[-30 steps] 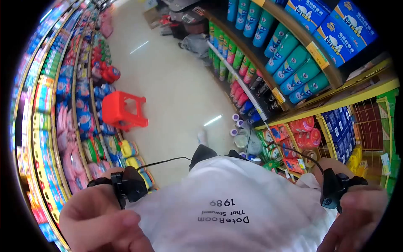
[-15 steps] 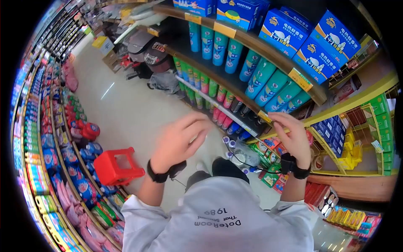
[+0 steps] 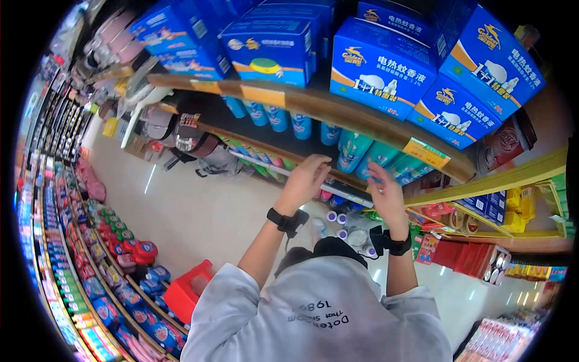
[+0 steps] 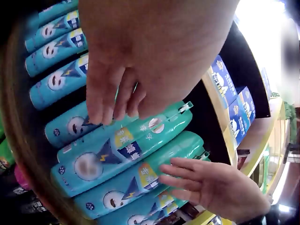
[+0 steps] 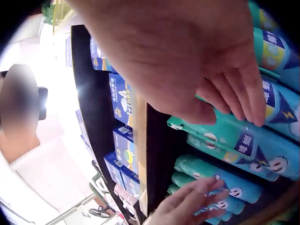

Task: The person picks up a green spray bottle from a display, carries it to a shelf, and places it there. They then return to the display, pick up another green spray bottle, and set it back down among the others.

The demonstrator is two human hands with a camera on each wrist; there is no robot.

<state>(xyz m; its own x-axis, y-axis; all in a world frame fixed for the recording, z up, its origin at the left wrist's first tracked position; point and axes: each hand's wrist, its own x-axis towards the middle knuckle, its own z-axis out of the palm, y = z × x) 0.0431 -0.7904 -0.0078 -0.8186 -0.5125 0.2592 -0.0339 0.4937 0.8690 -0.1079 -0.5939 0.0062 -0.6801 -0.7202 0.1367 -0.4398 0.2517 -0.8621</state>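
Note:
Teal and blue spray cans (image 3: 354,148) (image 4: 136,145) (image 5: 229,136) stand in a row on a brown shelf under blue boxes. My left hand (image 3: 306,181) (image 4: 154,56) (image 5: 190,201) reaches to the front of the row, its fingers loosely bent and nothing in it. To its right, my right hand (image 3: 386,196) (image 4: 215,187) (image 5: 187,65) is held up before the green-topped cans, fingers loosely extended. In both wrist views the fingers overlap the cans; whether they touch them cannot be told. Each wrist wears a black strap with a camera.
Blue boxes (image 3: 383,69) fill the shelf above. A yellow rack (image 3: 512,176) stands at the right. A red stool (image 3: 186,291) is on the floor at the lower left, near shelves of packaged goods. Purple-capped containers (image 3: 342,234) stand on the floor below the hands.
Both hands have come up from beside the body to the row of cans. The head view has moved closer to the shelf, and the stool now shows lower.

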